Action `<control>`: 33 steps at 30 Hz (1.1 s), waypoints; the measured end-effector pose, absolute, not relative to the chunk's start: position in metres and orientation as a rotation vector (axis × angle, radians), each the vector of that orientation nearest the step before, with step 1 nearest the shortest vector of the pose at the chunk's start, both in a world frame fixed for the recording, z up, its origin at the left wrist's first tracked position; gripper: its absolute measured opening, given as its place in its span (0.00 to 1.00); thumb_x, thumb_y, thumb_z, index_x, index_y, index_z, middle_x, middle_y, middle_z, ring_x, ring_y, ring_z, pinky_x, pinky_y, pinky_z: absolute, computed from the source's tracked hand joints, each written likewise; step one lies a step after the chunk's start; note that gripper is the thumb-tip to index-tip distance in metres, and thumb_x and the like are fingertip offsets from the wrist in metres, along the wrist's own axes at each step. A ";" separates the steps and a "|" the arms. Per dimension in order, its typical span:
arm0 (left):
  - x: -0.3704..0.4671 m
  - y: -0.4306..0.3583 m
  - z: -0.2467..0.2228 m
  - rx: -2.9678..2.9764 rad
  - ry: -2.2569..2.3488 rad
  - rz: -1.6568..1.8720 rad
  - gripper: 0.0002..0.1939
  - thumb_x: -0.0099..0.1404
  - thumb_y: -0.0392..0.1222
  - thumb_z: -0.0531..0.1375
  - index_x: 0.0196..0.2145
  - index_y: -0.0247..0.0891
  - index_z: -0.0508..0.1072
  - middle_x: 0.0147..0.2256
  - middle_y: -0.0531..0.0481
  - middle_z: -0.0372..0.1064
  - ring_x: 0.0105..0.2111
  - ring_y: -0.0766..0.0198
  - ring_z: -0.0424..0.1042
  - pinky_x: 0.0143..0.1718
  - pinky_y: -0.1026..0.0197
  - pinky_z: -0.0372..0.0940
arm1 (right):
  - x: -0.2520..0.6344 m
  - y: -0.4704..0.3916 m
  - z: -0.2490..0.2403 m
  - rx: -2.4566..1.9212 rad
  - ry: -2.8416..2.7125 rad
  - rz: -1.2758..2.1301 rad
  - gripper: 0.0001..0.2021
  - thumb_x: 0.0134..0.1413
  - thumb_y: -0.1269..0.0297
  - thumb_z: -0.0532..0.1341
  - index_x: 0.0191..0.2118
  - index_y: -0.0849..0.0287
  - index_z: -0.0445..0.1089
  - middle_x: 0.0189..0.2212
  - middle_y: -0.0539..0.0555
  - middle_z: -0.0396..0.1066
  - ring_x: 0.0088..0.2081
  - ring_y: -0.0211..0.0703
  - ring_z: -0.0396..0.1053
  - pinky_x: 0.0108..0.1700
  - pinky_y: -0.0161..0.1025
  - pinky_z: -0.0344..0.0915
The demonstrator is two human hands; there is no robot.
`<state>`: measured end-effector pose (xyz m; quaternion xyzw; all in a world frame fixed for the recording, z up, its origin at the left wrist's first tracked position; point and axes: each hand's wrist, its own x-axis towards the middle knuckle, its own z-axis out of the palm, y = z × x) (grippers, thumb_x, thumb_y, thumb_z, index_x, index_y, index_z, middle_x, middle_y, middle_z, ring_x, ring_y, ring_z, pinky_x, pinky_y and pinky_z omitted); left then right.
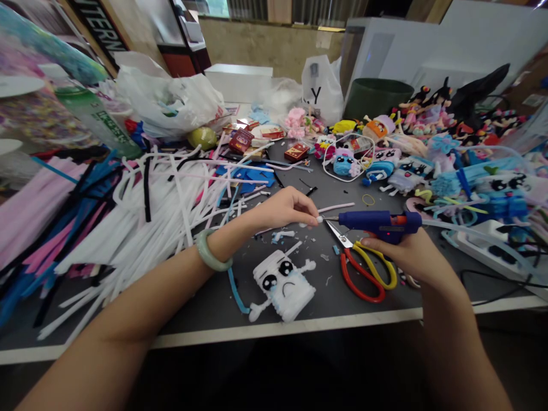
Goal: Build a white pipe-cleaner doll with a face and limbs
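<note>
My left hand (295, 206) pinches a small white fuzzy piece (319, 219) between thumb and fingertips. In my right hand (405, 251) is a blue hot glue gun (363, 221), its nozzle pointing left and meeting or nearly meeting that white piece. Scissors (363, 268) with one red and one yellow handle lie open beneath the glue gun. Closer to the table's front edge rests a white fuzzy doll (287, 288) with big black eyes, a frowning mouth and stubby arms. A blue pipe cleaner (237, 291) lies beside it.
White pipe cleaners (149, 222) are heaped on the left, with pink, blue and black ones. Finished fuzzy dolls (405, 171) crowd the right, near a white power strip (492, 245) with cables. Plastic bags (171, 103), a green bottle (96, 114) and a dark green bin (377, 98) stand behind.
</note>
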<state>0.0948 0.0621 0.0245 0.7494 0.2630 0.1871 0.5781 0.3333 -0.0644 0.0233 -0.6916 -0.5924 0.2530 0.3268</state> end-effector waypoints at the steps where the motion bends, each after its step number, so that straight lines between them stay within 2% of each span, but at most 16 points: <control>1: 0.095 0.062 0.024 1.755 0.614 0.436 0.03 0.52 0.34 0.66 0.27 0.30 0.78 0.22 0.49 0.74 0.24 0.70 0.71 0.28 0.69 0.64 | 0.333 -0.064 0.024 -1.816 -1.543 0.664 0.18 0.38 0.47 0.68 0.28 0.57 0.73 0.26 0.55 0.75 0.31 0.50 0.72 0.33 0.44 0.67; 9: 0.095 0.061 0.026 1.766 0.596 0.403 0.02 0.52 0.32 0.66 0.25 0.30 0.77 0.19 0.52 0.71 0.21 0.73 0.68 0.26 0.70 0.63 | 0.334 -0.064 0.022 -1.818 -1.565 0.626 0.18 0.36 0.47 0.69 0.27 0.58 0.73 0.25 0.55 0.75 0.30 0.50 0.71 0.31 0.44 0.67; 19: 0.094 0.061 0.028 1.793 0.594 0.381 0.02 0.53 0.32 0.65 0.26 0.29 0.78 0.19 0.51 0.71 0.20 0.73 0.68 0.25 0.71 0.62 | 0.333 -0.063 0.023 -1.816 -1.624 0.588 0.18 0.39 0.46 0.67 0.28 0.58 0.73 0.25 0.55 0.75 0.29 0.49 0.71 0.30 0.43 0.66; 29: 0.094 0.061 0.027 1.784 0.617 0.378 0.02 0.52 0.32 0.66 0.25 0.29 0.77 0.19 0.51 0.71 0.20 0.72 0.68 0.26 0.70 0.63 | 0.335 -0.065 0.020 -1.844 -1.608 0.660 0.19 0.40 0.46 0.67 0.31 0.58 0.75 0.29 0.55 0.77 0.34 0.53 0.72 0.36 0.47 0.68; 33: 0.093 0.062 0.026 1.771 0.629 0.382 0.03 0.52 0.33 0.66 0.25 0.29 0.78 0.19 0.51 0.71 0.21 0.72 0.68 0.26 0.69 0.63 | 0.334 -0.065 0.020 -1.857 -1.598 0.659 0.19 0.39 0.46 0.67 0.31 0.58 0.74 0.29 0.55 0.77 0.34 0.54 0.73 0.36 0.48 0.68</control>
